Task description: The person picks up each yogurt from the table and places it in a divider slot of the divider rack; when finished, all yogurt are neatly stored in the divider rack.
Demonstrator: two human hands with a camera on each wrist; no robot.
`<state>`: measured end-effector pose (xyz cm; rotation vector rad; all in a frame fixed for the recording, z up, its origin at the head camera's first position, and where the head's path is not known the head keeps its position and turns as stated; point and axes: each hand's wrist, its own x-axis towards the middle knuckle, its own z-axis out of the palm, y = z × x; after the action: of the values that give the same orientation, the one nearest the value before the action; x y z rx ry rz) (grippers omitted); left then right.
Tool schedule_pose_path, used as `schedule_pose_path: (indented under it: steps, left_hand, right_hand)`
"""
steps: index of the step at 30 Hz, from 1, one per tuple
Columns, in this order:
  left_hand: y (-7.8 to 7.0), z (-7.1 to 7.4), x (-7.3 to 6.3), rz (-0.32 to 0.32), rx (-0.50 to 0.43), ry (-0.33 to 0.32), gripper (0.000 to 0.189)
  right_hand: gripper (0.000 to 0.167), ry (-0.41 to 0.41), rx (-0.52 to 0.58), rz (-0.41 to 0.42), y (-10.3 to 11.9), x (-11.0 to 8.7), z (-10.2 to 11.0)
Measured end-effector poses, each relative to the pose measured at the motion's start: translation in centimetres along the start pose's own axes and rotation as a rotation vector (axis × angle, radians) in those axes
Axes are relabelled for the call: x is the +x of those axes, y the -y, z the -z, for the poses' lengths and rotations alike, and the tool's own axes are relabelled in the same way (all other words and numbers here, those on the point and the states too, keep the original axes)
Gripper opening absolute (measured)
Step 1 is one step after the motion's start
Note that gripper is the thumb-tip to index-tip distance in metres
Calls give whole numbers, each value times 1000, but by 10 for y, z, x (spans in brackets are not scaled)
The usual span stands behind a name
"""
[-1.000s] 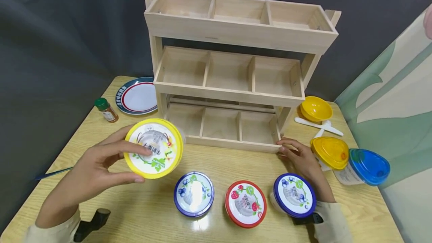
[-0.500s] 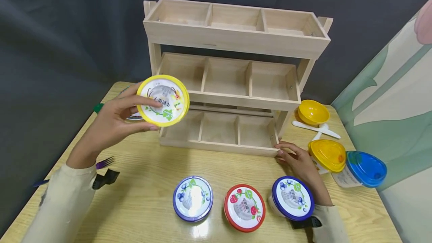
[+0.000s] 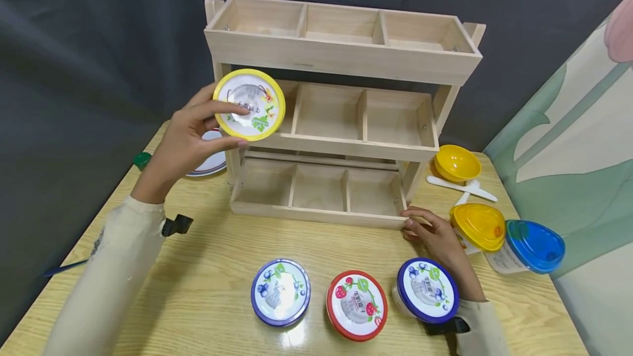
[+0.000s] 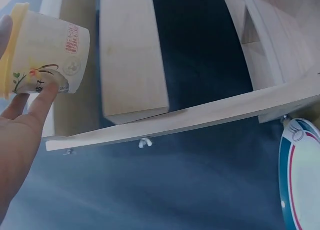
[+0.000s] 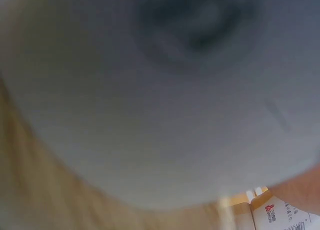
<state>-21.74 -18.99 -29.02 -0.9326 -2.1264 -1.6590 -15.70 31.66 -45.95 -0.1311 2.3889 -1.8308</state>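
Left hand: fingers clamped on a white round tub with a yellow-rimmed lid. Index lies over the lid, thumb at the near edge; the left wrist view shows two fingers supporting the printed side wall. The grip probably serves two ends: lid kept on, tub tilted and steady. It is up off the tabletop, before the left end of the middle tier; whether it touches wood I cannot tell.

Right hand: fingers bent about the right front corner of the bottom tier of a pale wooden three-tier rack. Likely a bracing hold, against the rack shifting. How firm, I cannot tell: a blurred pale surface fills most of the right wrist view.

Just below the right fingers, beside the wrist: a white tub with a round dark-blue-rimmed lid. Left of that, a red-rimmed round tub, then another blue-rimmed round tub. All lids up, a loose row, perhaps set so for easy reach.

Right of the right fingers: a tapered tub with a yellow plastic lid, a tapered tub with a blue plastic lid. Beyond: a white plastic knife, a glossy yellow bowl.

Behind the left hand, partly hidden: a white blue-rimmed plate, a green-capped jar.
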Motion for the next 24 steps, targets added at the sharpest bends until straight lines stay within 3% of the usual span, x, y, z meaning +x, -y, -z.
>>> schedule_pose_path:
  steps: [6, 12, 24]
  left_hand:
    - [11, -2, 8, 58, 83, -16, 52]
    - [20, -4, 13, 101, 18, -43, 50]
    - [30, -9, 24, 192, 35, -48, 43]
  right_hand:
    - [34, -8, 19, -17, 1, -1, 0]
    - [34, -7, 37, -1, -3, 0, -2]
    - [35, -17, 35, -8, -3, -1, -2]
